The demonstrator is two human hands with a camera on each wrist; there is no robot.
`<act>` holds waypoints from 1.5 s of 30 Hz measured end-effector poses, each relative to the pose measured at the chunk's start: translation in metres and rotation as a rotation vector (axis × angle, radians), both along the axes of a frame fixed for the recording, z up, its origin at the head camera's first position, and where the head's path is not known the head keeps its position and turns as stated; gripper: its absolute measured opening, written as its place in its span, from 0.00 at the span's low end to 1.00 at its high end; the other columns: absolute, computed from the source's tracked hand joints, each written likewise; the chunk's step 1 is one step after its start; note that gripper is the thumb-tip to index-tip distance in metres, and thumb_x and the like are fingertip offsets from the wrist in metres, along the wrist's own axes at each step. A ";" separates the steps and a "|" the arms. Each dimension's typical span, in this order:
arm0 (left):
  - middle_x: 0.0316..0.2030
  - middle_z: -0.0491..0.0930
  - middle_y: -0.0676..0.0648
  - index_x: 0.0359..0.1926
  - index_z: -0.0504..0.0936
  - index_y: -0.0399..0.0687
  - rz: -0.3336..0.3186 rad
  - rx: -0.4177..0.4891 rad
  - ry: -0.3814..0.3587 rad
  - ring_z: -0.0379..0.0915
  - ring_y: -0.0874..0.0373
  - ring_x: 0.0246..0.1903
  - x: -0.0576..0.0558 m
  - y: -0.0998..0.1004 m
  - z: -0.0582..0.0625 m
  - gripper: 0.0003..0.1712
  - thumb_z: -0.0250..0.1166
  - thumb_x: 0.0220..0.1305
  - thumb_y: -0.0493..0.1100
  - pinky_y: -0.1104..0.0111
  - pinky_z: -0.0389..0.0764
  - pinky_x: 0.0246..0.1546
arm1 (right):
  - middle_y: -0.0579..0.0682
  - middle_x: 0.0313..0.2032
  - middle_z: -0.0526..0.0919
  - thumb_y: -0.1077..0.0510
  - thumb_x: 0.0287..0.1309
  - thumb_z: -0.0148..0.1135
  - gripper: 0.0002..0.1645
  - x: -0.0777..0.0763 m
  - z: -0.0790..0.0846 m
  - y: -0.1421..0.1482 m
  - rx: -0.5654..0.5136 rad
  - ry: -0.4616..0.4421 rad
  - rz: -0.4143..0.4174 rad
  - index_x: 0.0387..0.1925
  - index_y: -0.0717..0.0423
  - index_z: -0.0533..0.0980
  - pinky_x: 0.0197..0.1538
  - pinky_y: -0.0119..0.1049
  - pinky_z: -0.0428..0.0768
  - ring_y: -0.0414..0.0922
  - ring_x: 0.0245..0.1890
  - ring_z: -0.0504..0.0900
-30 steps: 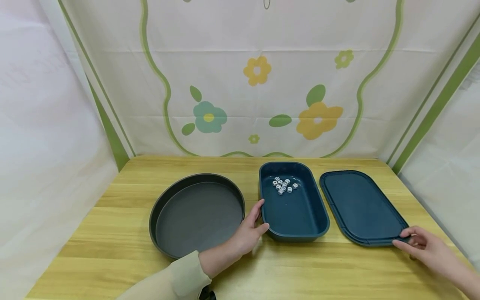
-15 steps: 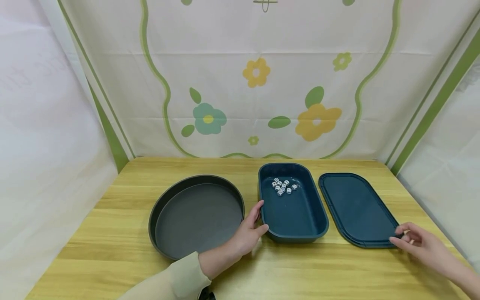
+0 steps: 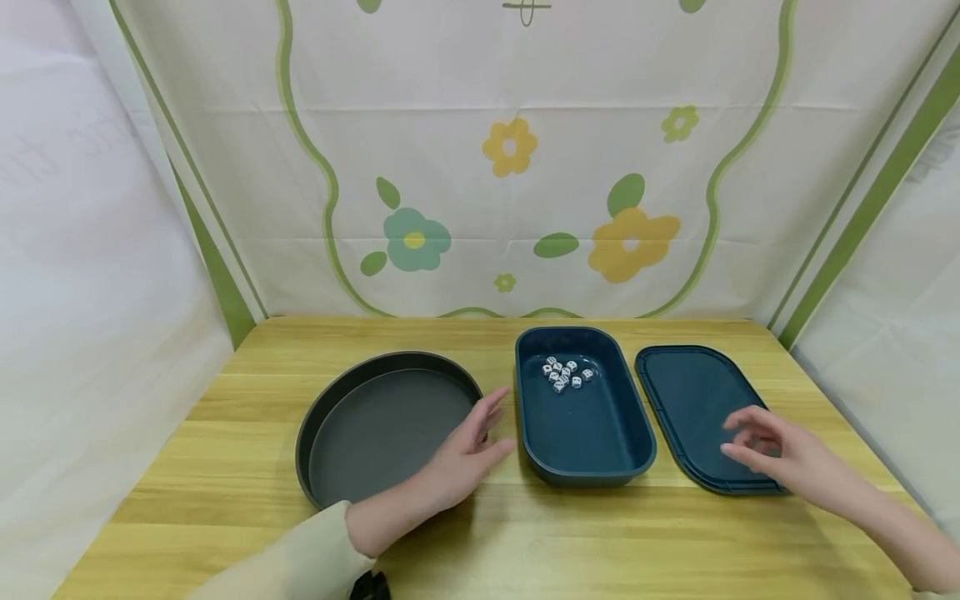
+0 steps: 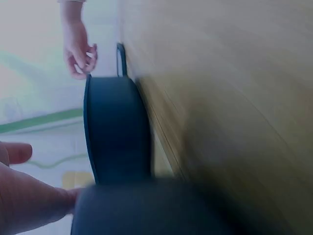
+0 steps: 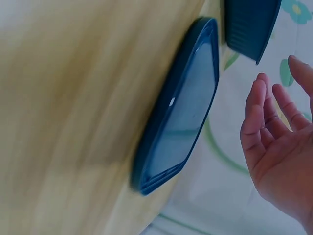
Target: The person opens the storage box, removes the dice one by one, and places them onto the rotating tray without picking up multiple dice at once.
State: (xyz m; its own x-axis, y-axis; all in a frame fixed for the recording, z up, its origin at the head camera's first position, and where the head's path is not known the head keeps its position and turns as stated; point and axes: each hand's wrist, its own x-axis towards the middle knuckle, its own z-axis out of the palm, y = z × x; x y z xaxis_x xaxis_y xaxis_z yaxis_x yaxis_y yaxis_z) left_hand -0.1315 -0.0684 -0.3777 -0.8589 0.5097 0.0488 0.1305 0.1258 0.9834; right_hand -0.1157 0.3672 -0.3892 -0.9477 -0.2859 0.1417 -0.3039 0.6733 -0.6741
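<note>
A dark blue rectangular container [image 3: 588,433] stands on the table with several white dice [image 3: 561,375] toward its far end. My left hand [image 3: 459,462] is just left of it, fingers spread, over the near right rim of a round dark grey pan [image 3: 382,433]. In the left wrist view, the container's side wall [image 4: 117,127] shows a gap from that hand. A matching blue lid [image 3: 686,400] lies flat to the right of the container. My right hand [image 3: 795,462] hovers above its near right part, fingers loosely bent and holding nothing; the right wrist view shows the palm [image 5: 283,161] raised off the lid.
The light wooden table [image 3: 585,542] carries the pan, container and lid in a row. Behind it hangs a white cloth [image 3: 450,150] with printed flowers, and more white cloth encloses both sides.
My left hand has let go of the container's left side and drawn back to the left. My right hand has released the lid's near right corner, moving left and up over it.
</note>
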 end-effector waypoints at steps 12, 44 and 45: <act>0.64 0.69 0.44 0.67 0.67 0.49 0.216 -0.229 0.322 0.69 0.47 0.60 0.006 -0.116 -0.005 0.26 0.59 0.70 0.38 0.54 0.68 0.58 | 0.35 0.33 0.79 0.62 0.61 0.65 0.19 -0.015 0.021 -0.048 0.078 0.128 0.150 0.53 0.51 0.74 0.31 0.33 0.75 0.35 0.30 0.78; 0.71 0.42 0.26 0.77 0.43 0.52 -0.002 -0.260 -0.112 0.42 0.25 0.67 -0.011 -0.260 -0.031 0.44 0.59 0.70 0.37 0.63 0.70 0.54 | 0.46 0.43 0.81 0.54 0.60 0.67 0.19 -0.109 0.043 -0.113 0.077 0.084 0.237 0.52 0.55 0.78 0.39 0.37 0.78 0.42 0.39 0.79; 0.71 0.42 0.26 0.77 0.43 0.52 -0.002 -0.267 -0.113 0.41 0.25 0.67 -0.012 -0.260 -0.031 0.44 0.58 0.70 0.37 0.59 0.69 0.55 | 0.46 0.42 0.81 0.55 0.60 0.68 0.19 -0.112 0.041 -0.115 0.078 0.088 0.247 0.52 0.55 0.78 0.38 0.38 0.78 0.42 0.38 0.79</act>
